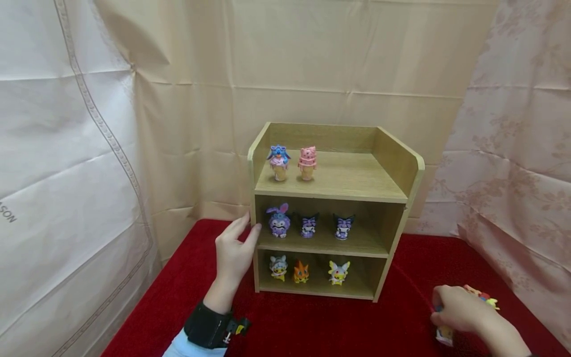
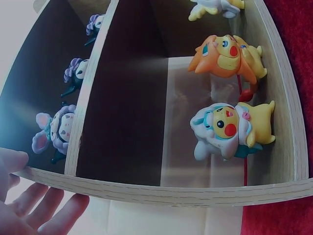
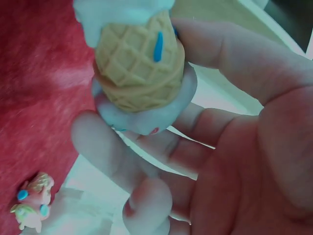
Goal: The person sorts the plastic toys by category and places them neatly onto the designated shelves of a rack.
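My left hand (image 1: 234, 253) rests against the left side panel of a wooden display shelf (image 1: 330, 193), its fingers fairly straight and the thumb at the front edge. In the left wrist view those fingertips (image 2: 63, 213) lie along the panel's edge. At the lower right, my right hand (image 1: 464, 307) grips an ice-cream cone figurine (image 3: 139, 68) with a waffle pattern and pale icing. The cone is tilted over the red cloth, its top partly out of the right wrist view. Near that hand are small colourful figurines (image 1: 488, 299), partly hidden by it.
The shelf's top holds a blue cone figurine (image 1: 279, 163) and a pink cone figurine (image 1: 307, 163). Purple figurines (image 1: 279, 221) stand on the middle level, yellow and orange figurines (image 1: 301, 272) on the bottom. Red cloth (image 1: 303, 327) covers the table; curtains (image 1: 312, 59) hang behind.
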`<state>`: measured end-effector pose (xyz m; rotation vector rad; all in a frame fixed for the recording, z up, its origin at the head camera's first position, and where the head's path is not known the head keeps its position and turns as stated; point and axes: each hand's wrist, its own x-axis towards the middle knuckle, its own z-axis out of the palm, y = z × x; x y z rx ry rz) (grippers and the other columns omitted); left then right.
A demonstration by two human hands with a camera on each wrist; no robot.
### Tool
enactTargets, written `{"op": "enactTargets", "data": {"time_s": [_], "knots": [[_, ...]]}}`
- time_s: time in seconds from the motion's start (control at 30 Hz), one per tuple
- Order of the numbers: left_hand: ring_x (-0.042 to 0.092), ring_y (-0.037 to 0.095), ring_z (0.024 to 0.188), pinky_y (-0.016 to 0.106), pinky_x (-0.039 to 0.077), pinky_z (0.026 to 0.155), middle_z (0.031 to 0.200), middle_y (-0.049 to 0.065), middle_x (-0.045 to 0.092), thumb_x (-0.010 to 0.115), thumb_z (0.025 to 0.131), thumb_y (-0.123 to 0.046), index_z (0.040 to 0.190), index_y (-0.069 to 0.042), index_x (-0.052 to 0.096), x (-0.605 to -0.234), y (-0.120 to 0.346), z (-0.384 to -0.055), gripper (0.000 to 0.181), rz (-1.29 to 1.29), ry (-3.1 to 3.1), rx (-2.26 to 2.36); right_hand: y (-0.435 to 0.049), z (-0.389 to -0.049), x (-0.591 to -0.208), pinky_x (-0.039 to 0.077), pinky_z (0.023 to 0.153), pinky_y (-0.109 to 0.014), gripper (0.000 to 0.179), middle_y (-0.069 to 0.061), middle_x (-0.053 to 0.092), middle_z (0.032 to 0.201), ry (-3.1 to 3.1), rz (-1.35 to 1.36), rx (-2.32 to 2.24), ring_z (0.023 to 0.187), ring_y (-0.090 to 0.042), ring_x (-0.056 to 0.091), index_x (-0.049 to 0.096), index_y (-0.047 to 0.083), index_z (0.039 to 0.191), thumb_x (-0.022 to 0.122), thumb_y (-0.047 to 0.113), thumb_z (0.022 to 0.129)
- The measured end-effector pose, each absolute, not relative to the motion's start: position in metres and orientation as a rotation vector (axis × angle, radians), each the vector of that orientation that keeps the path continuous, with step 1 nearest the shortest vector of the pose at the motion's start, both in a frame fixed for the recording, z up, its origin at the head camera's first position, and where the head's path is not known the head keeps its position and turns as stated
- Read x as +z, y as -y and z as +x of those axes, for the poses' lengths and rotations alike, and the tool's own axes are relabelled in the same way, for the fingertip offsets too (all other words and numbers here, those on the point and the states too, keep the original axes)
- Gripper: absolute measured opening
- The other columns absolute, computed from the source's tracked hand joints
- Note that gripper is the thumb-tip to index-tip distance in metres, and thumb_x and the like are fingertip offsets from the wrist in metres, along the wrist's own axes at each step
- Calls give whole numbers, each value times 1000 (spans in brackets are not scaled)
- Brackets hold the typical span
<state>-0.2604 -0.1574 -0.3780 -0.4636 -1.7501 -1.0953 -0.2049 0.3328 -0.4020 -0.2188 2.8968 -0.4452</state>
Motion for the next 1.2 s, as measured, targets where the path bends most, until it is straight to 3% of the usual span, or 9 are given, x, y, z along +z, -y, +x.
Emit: {"op": "enactTargets", "data": {"time_s": [0.3, 0.6, 0.93, 1.2], "knots": [[71, 25, 104, 40, 57, 85, 116, 14, 74, 80, 87, 0, 126, 1, 71, -380, 157, -263, 40, -481, 1715, -1104, -314, -203, -394, 38, 56, -31, 21, 5, 49, 73, -3084, -371, -382, 66, -11, 46, 56, 19, 82, 77, 19, 83], [71, 26, 106, 42, 58, 85, 117, 14, 73, 80, 87, -1, 127, 1, 70, -379, 156, -263, 41, -490, 1727, -1100, -293, -197, -383, 49, 59, -39, 23, 9, 60, 91, -3291, -488, -346, 77, -9, 57, 64, 21, 97, 82, 23, 82], [71, 26, 105, 39, 58, 85, 118, 15, 73, 80, 88, -1, 127, 3, 69, -378, 155, -261, 41, -483, 1743, -1112, -273, -194, -376, 53, 58, -40, 42, 13, 66, 86, -3515, -821, -428, 72, -10, 63, 62, 21, 104, 91, 20, 74], [71, 27, 104, 42, 58, 84, 116, 15, 73, 80, 87, 0, 126, 3, 70, -378, 157, -262, 41, -481, 1727, -1108, -252, -192, -367, 52, 56, -31, 45, 20, 61, 83, -3571, -1002, -511, 70, 0, 58, 64, 23, 103, 94, 21, 70]]}}
